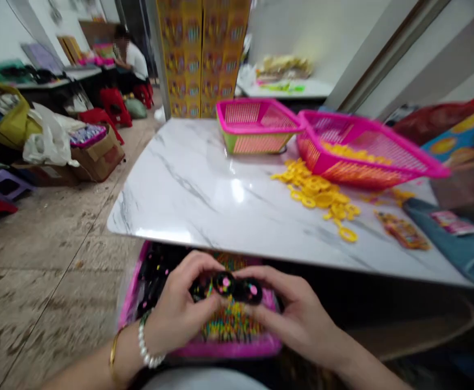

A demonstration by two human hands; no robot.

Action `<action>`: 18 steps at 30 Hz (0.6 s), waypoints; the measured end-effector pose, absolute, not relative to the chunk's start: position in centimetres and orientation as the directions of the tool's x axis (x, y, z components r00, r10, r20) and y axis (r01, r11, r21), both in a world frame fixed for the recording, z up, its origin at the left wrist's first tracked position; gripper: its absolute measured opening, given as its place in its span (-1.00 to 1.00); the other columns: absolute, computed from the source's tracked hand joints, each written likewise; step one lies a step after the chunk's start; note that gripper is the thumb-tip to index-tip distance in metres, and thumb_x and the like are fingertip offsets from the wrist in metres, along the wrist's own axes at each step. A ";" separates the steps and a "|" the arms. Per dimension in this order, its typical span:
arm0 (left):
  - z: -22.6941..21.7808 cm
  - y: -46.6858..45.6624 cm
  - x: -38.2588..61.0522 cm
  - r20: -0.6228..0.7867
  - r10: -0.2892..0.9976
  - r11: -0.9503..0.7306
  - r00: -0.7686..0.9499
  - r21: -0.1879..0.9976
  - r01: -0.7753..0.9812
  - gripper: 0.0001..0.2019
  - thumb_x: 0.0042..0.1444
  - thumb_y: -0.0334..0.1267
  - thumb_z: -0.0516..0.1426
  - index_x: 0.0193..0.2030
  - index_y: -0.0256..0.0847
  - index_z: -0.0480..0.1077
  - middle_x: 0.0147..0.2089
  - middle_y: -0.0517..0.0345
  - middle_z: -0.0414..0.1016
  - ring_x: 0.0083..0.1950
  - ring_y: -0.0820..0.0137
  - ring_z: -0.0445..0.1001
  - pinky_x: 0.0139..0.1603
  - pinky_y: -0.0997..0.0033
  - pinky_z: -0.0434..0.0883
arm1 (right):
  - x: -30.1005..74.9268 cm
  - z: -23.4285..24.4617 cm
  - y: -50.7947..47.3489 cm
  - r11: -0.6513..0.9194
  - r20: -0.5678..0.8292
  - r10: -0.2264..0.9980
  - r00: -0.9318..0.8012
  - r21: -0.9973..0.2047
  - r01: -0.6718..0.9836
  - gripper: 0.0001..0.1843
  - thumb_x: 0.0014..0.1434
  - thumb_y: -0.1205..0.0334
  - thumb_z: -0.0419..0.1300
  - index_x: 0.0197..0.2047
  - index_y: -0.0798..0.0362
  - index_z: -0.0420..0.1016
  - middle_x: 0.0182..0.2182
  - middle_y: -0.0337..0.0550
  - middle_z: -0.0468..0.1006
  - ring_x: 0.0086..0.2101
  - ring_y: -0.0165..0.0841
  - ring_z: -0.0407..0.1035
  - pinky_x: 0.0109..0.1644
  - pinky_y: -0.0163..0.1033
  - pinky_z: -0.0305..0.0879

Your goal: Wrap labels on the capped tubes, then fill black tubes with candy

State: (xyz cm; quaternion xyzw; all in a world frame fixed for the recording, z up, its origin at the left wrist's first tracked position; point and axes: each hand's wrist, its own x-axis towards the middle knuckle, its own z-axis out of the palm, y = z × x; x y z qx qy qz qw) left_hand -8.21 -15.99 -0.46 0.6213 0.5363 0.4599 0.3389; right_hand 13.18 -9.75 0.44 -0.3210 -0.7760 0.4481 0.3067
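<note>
Black round pieces with pink centres (225,282) sit between my two hands, above a pink tray (228,349). My left hand (182,303) curls around the pieces on the left, thumb below and fingers above. My right hand (291,309) grips another black round piece (253,291) at the right end of the row. Whether the pieces are joined I cannot tell. Beneath my hands, small multicoloured bits (234,325) fill part of the tray. More black pieces (151,281) lie in its left part. Motion blur and my fingers hide some detail.
A white marbled table (171,189) extends beyond the tray. Yellow ring-ended plastic pieces (318,189) lie beside a large pink basket (342,168), with a smaller pink basket (261,130) farther left. Stacked yellow boxes (202,59) stand behind. A person (135,59) sits at the back left.
</note>
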 end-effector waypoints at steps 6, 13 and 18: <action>1.1 -8.5 -9.3 0.231 0.973 -0.209 0.004 0.870 0.446 -0.82 0.03 -0.41 0.20 -0.18 -0.18 0.46 -0.24 0.16 0.53 -0.28 0.41 0.48 -0.27 0.42 0.44 | 11.8 2.7 -3.2 0.491 0.233 0.827 -0.512 -0.744 0.453 -0.82 0.03 0.27 0.29 -0.23 -0.04 0.58 -0.41 -0.24 0.54 -0.43 -0.33 0.42 -0.40 -0.27 0.35; 0.2 4.4 -10.5 0.090 0.988 0.018 -0.129 0.750 0.662 -0.85 -0.02 -0.35 0.31 -0.27 -0.25 0.50 -0.30 0.12 0.59 -0.21 0.33 0.55 -0.17 0.40 0.43 | 7.8 0.9 7.5 0.317 0.065 0.928 -0.366 -0.653 0.688 -0.80 0.02 0.21 0.31 -0.24 0.07 0.62 -0.59 -0.32 0.49 -0.47 -0.35 0.39 -0.38 -0.31 0.19; -0.3 12.0 -9.6 0.076 0.972 0.098 -0.224 0.732 0.674 -0.78 0.12 -0.26 0.29 -0.11 -0.29 0.50 -0.21 0.06 0.58 -0.12 0.30 0.56 -0.01 0.28 0.45 | 5.5 0.5 13.7 0.248 0.090 0.966 -0.244 -0.605 0.757 -0.80 0.11 0.17 0.31 -0.26 0.13 0.61 -0.50 -0.20 0.56 -0.39 -0.30 0.45 -0.32 -0.27 0.25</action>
